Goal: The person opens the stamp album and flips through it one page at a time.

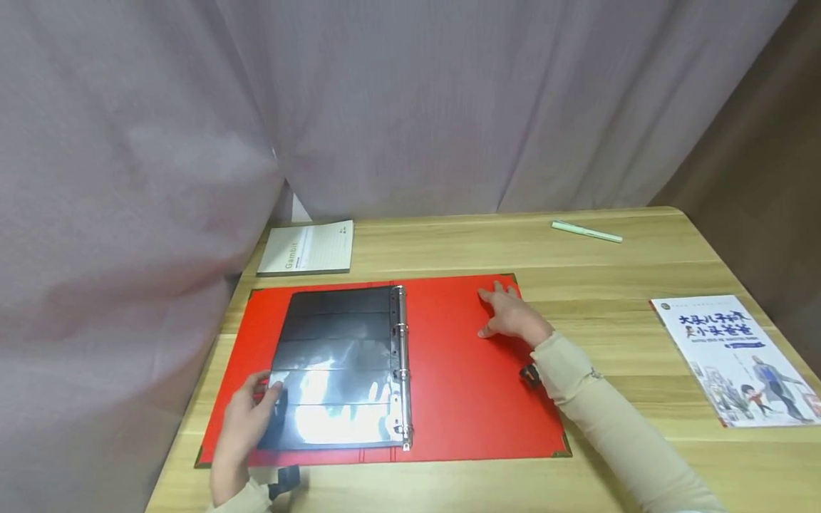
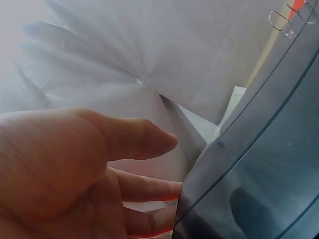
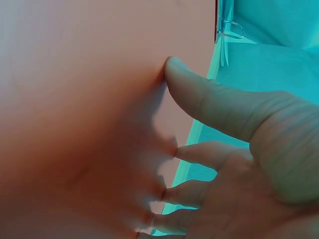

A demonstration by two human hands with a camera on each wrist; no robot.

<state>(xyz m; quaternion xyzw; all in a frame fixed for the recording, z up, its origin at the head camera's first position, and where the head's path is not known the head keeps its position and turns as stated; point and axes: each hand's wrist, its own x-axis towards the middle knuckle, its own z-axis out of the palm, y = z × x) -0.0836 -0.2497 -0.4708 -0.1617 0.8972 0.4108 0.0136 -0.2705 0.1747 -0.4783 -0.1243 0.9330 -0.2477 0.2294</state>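
A red ring binder (image 1: 474,399) lies spread flat on the table, with black pocket pages (image 1: 340,356) on its metal rings (image 1: 404,370). My left hand (image 1: 244,420) is at the pages' left edge. In the left wrist view, its fingers (image 2: 149,189) reach behind the page edge, their tips hidden, while the thumb stands apart from the page. On the binder's bare right cover, my right hand (image 1: 513,317) rests with spread fingers. The right wrist view shows its thumb (image 3: 194,89) and fingertips touching the cover, holding nothing.
A notepad (image 1: 308,248) lies behind the binder at the left. A pale green pen (image 1: 586,231) is at the back right, and a white picture book (image 1: 737,363) lies at the right. Grey curtain (image 1: 410,107) hangs along the table's back and left.
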